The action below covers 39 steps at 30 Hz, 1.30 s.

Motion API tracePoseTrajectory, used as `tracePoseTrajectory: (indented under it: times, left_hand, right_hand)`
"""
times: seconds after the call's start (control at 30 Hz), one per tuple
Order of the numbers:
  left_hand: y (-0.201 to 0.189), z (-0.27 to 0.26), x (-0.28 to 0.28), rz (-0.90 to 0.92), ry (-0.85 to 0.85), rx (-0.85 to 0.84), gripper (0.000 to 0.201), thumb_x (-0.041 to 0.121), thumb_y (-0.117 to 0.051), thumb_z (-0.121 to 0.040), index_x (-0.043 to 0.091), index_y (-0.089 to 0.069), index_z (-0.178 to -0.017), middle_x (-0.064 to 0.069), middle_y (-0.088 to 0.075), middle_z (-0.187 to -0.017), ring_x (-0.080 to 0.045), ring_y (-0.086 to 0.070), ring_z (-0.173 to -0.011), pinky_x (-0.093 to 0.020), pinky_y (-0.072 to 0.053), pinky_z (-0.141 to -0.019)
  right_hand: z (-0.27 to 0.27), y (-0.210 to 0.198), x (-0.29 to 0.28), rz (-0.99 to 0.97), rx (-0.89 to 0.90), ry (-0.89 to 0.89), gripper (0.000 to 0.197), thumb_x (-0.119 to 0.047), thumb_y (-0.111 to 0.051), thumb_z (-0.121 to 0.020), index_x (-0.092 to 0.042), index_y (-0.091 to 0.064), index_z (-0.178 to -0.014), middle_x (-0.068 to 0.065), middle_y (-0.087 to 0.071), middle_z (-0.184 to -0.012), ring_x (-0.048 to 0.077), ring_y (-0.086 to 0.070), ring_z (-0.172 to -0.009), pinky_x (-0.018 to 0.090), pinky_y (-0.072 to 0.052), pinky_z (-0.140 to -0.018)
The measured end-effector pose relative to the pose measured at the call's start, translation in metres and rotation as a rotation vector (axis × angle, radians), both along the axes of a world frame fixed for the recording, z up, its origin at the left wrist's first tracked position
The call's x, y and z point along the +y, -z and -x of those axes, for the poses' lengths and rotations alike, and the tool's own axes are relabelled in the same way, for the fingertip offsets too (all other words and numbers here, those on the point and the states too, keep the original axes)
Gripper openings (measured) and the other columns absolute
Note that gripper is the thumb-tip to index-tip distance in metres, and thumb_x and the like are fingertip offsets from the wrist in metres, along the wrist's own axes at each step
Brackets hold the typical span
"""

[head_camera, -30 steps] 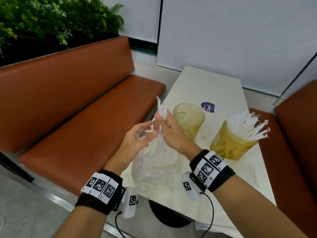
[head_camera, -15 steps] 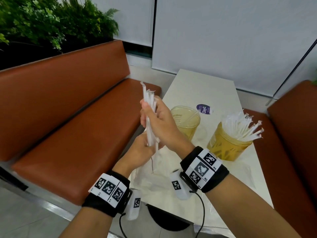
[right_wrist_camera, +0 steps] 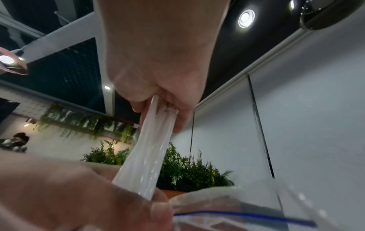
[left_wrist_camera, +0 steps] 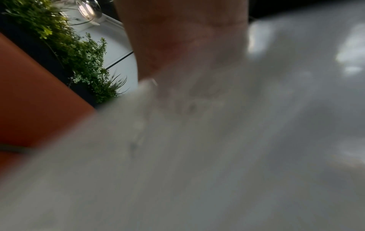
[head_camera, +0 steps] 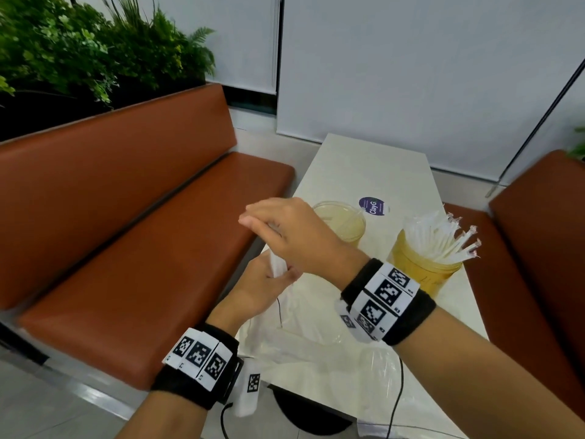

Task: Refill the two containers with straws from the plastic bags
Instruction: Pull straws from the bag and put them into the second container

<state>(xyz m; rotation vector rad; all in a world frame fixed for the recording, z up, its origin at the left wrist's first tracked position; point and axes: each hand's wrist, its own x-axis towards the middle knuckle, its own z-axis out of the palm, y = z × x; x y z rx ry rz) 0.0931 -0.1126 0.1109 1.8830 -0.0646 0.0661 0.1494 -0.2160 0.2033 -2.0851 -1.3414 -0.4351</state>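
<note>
right hand (head_camera: pixel 294 236) fingers grip straws (right_wrist_camera: pixel 150 150) | left hand (head_camera: pixel 262 286) pinches them

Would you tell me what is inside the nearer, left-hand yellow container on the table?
The left yellow container shows just one straw leaning against its rim. The right hand covers its near edge, so that part of the inside is hidden. The right yellow container is packed with wrapped straws.
</note>
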Motion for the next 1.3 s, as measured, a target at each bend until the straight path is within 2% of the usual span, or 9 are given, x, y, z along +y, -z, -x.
tracePoseTrajectory:
  times: [0.1, 0.17, 0.27, 0.37, 0.57, 0.67, 0.93, 1.1, 1.3]
  left_hand:
    - [0.002, -0.001, 0.001, 0.043, -0.025, -0.008, 0.031, 0.034, -0.066, -0.097, 0.003, -0.067, -0.093, -0.007, -0.064, -0.077, -0.006, -0.053, -0.060, -0.018, -0.043, -0.060]
    - [-0.001, -0.001, 0.004, 0.048, -0.029, -0.016, 0.036, 0.035, -0.066, -0.097, 0.000, -0.065, -0.091, -0.015, -0.060, -0.079, -0.008, -0.052, -0.061, -0.018, -0.043, -0.059]
    - [-0.010, 0.001, 0.004, 0.063, -0.023, -0.047, 0.023, 0.028, -0.066, -0.098, 0.006, -0.069, -0.098, -0.014, -0.069, -0.091, -0.010, -0.066, -0.081, -0.027, -0.054, -0.075]
    - [-0.013, 0.003, 0.003, 0.116, 0.028, -0.090, 0.026, 0.012, -0.072, -0.093, 0.016, -0.066, -0.117, 0.002, -0.074, -0.108, -0.009, -0.070, -0.106, -0.027, -0.057, -0.090]
    - [-0.019, 0.008, 0.008, -0.030, 0.016, 0.073, 0.050, 0.028, -0.089, -0.076, 0.032, -0.064, -0.119, 0.011, -0.063, -0.125, -0.009, -0.061, -0.115, -0.025, -0.052, -0.091]
    - [-0.023, 0.009, 0.008, -0.082, 0.033, 0.056, 0.049, 0.015, -0.085, -0.079, 0.037, -0.065, -0.118, 0.016, -0.057, -0.122, -0.006, -0.060, -0.111, -0.017, -0.047, -0.081]
    - [-0.018, 0.001, 0.002, -0.047, 0.070, 0.042, 0.055, -0.009, -0.065, -0.082, 0.039, -0.074, -0.108, 0.018, -0.064, -0.128, -0.008, -0.069, -0.113, -0.034, -0.059, -0.084]
    - [-0.029, -0.004, -0.019, -0.151, 0.020, 0.065, 0.049, -0.015, -0.047, -0.095, 0.025, -0.072, -0.109, 0.007, -0.073, -0.115, 0.001, -0.068, -0.107, -0.017, -0.053, -0.092]
    - [-0.048, 0.006, -0.038, -0.488, 0.045, 0.114, 0.060, -0.007, -0.041, -0.091, 0.038, -0.057, -0.128, 0.007, -0.054, -0.116, -0.002, -0.054, -0.100, -0.017, -0.043, -0.074]
  right_hand:
    - [0.009, -0.016, -0.005, -0.260, 0.240, -0.071, 0.045, -0.022, -0.064, -0.099, -0.012, -0.055, -0.142, 0.002, -0.063, -0.137, 0.012, -0.056, -0.131, 0.034, -0.045, -0.112]
    - [0.010, -0.017, -0.005, -0.413, 0.495, 0.068, 0.072, -0.037, -0.077, -0.087, -0.025, -0.042, -0.149, -0.005, -0.061, -0.133, 0.005, -0.057, -0.126, 0.030, -0.046, -0.110]
    - [0.006, -0.002, -0.005, -0.169, 0.714, 0.110, 0.050, -0.047, -0.078, -0.084, -0.022, -0.063, -0.124, -0.004, -0.074, -0.107, 0.009, -0.070, -0.099, 0.034, -0.057, -0.094]
    - [0.010, 0.010, -0.001, -0.039, 0.713, 0.052, 0.027, -0.037, -0.055, -0.103, -0.015, -0.062, -0.089, 0.005, -0.079, -0.087, 0.012, -0.073, -0.082, 0.013, -0.051, -0.080]
    - [0.007, -0.020, -0.014, -0.437, 0.800, 0.043, 0.034, -0.034, -0.042, -0.108, -0.009, -0.052, -0.088, 0.005, -0.057, -0.062, 0.029, -0.068, -0.059, 0.046, -0.061, -0.072]
    - [0.006, -0.045, -0.030, -0.711, 0.853, -0.005, 0.036, -0.033, -0.040, -0.109, -0.010, -0.049, -0.083, 0.002, -0.044, -0.059, 0.019, -0.048, -0.050, 0.042, -0.060, -0.060]
    - [-0.038, -0.097, -0.134, -1.247, 0.550, 0.156, 0.035, -0.033, -0.039, -0.109, -0.013, -0.045, -0.081, -0.001, -0.041, -0.057, 0.016, -0.043, -0.047, 0.033, -0.047, -0.052]
    - [-0.090, -0.068, -0.198, -1.103, 0.184, 0.479, 0.031, -0.035, -0.042, -0.105, -0.005, -0.050, -0.109, -0.007, -0.044, -0.061, 0.014, -0.042, -0.053, 0.032, -0.044, -0.052]
    - [-0.116, 0.009, -0.239, -0.805, 0.279, 0.790, 0.025, -0.033, -0.039, -0.109, -0.017, -0.054, -0.119, -0.002, -0.057, -0.077, 0.003, -0.049, -0.061, 0.019, -0.042, -0.064]
